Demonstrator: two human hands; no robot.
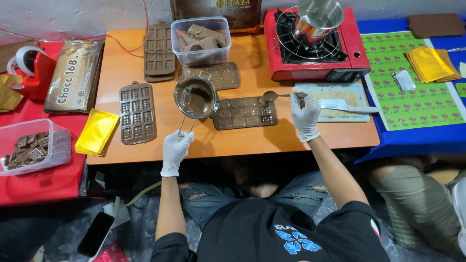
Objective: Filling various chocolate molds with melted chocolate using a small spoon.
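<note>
Seen from above, a seated person in a black shirt and torn jeans reaches both gloved hands over the near edge of an orange tabletop (145,73), a dark phone (96,234) lying on the floor by the left elbow. The left hand (175,148), arm nearly straight and forward, is closed around the wire handle of a small metal pot (196,97) of melted chocolate, whose handle points back toward the person while the bowl sits just left of a brown chocolate mould (245,113). The right hand (305,115), forearm angled in from the right, pinches the handle of a spoon (272,95) that lies roughly left to right, its chocolate-filled bowl pointing left over the mould's far right corner. The mould's long axis runs side to side. Left of the pot lies a brown bar-pattern mould (138,112) with a gold foil sheet (97,132) beside it. Farther back stand a clear tub of chocolate pieces (201,40) and a red gas stove (314,48) carrying a steel cup. On the red cloth at left lies a long brown-and-gold wrapped chocolate block (74,75); a large brown bag (216,12) stands at the rear wall. A green patterned sheet (412,82) covers the blue table at right.
</note>
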